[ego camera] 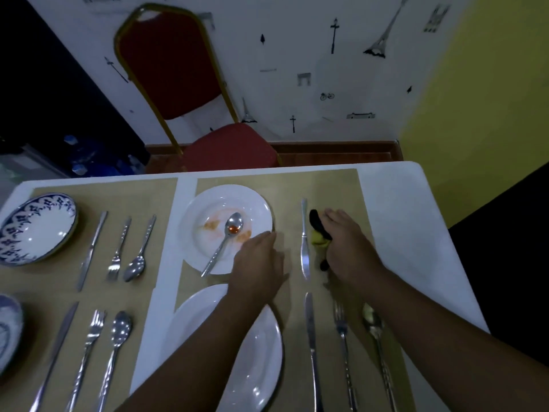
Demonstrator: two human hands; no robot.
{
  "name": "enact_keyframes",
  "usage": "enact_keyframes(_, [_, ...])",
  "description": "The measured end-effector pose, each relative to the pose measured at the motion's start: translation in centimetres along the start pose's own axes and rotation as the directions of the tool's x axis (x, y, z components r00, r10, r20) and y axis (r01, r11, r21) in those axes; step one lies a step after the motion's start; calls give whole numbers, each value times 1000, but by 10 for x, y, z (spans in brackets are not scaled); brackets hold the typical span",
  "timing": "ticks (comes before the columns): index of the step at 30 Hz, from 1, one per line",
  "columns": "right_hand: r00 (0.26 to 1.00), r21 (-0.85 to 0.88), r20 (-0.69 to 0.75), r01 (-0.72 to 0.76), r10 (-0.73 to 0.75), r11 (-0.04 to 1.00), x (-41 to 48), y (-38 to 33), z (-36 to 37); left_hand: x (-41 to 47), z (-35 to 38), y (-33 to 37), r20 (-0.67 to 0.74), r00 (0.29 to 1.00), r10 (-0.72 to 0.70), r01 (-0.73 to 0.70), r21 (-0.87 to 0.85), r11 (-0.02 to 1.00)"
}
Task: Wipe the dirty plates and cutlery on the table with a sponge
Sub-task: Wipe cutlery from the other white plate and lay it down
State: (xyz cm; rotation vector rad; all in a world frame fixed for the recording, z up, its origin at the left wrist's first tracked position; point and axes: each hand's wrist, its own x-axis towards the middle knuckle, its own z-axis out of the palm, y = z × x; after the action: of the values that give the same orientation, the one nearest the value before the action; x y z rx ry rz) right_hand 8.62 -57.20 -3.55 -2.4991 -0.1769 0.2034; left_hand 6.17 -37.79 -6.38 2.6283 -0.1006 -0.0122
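Head view: centre right of the frame, my right hand (pixel 347 245) is clamped around the yellow-and-black sponge (pixel 315 226), down at the placemat (pixel 335 185), just right of a knife (pixel 304 242). My left hand (pixel 258 260) lies palm down with fingers loosely straight, tips touching the lower right rim of the dirty plate (pixel 208 200). The plate sits mid-frame on the tabletop (pixel 401 218), and a spoon (pixel 234 226) rests in it among orange smears.

Four plates on the table (pixel 401 218): two white plates (pixel 208 203) (pixel 258 367), two blue-patterned plates (pixel 44 230) (pixel 6 331). Four knives (pixel 92 251) (pixel 59 340) (pixel 304 242) (pixel 312 352), four spoons (pixel 137 263) (pixel 118 331) (pixel 231 230) (pixel 372 322), three forks (pixel 116 260) (pixel 92 331) (pixel 341 328), one sponge (pixel 318 237), one chair (pixel 166 69).
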Motion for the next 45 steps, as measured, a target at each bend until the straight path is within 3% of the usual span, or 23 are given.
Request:
enact_keyframes(6, [995, 77, 39, 89, -92, 993, 3, -63, 49, -6, -49, -85, 6, 937, -349, 348, -96, 933])
enact_keyframes(9, [986, 95, 115, 106, -117, 990, 0, -92, 63, 5, -47, -105, 63, 902, -427, 431, -82, 898])
enact_keyframes(14, [984, 89, 154, 73, -86, 993, -4, -117, 83, 21, -42, -111, 128, 879, -460, 476, -160, 865])
enact_keyframes(19, [999, 92, 39, 2, -5, 996, 3, -121, 95, 28, -61, -117, 293, 853, -432, 498, -212, 841])
enact_keyframes(22, [997, 54, 7, 75, -75, 996, 13, -129, 101, 21, -79, -121, 380, 829, -411, 540, -353, 764])
enact_keyframes(26, [952, -100, 132, 290, -276, 952, 28, -137, 116, 6, -106, -118, 502, 773, -387, 632, -566, 529])
enact_keyframes(29, [907, -211, 182, 414, -380, 886, 40, -135, 117, 1, -114, -130, 507, 776, -376, 628, -569, 531])
enact_keyframes(33, [929, -207, 127, 368, -348, 906, 44, -145, 130, 1, -118, -137, 516, 751, -412, 660, -557, 504])
enact_keyframes(35, [912, -148, 161, 401, -378, 904, 41, -149, 142, 1, -119, -136, 518, 751, -410, 661, -577, 480])
enact_keyframes(38, [887, -223, 201, 455, -417, 862, 45, -139, 138, -5, -121, -140, 527, 743, -413, 670, -584, 459])
enact_keyframes(41, [918, -242, 156, 394, -365, 887, 52, -133, 126, -11, -117, -142, 514, 747, -422, 665, -587, 462])
enact_keyframes(43, [967, -112, 73, 253, -246, 961, 53, -133, 123, -10, -114, -140, 481, 759, -439, 650, -602, 464])
enact_keyframes(45, [998, 124, -9, 67, -66, 990, 53, -133, 118, -7, -112, -139, 443, 778, -447, 627, -601, 496])
